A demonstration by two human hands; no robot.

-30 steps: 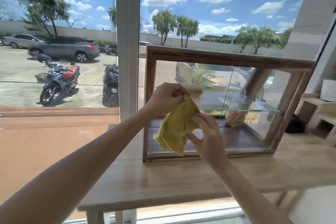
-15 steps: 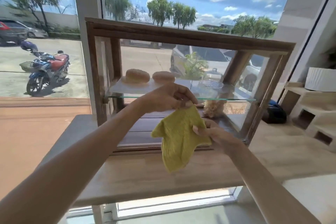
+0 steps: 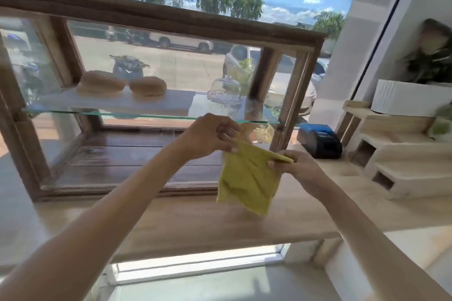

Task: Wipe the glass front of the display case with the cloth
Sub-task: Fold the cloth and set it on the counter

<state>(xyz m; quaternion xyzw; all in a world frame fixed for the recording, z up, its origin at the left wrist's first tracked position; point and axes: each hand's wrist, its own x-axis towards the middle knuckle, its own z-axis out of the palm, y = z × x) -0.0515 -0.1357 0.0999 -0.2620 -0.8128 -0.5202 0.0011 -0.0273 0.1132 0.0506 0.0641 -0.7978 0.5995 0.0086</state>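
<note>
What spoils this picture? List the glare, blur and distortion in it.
Head view: harsh daylight through the window behind backlights the display case; its glass front shows pale reflections at the left. Motion blur softens the left hand, the right hand, the yellow cloth and the buns. The wide-angle lens tilts and bows the case's frame and the wooden counter.

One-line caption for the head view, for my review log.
Both hands, left hand and right hand, hold a yellow-green cloth stretched by its top edge before the wooden display case, glass not yet touched.
</note>
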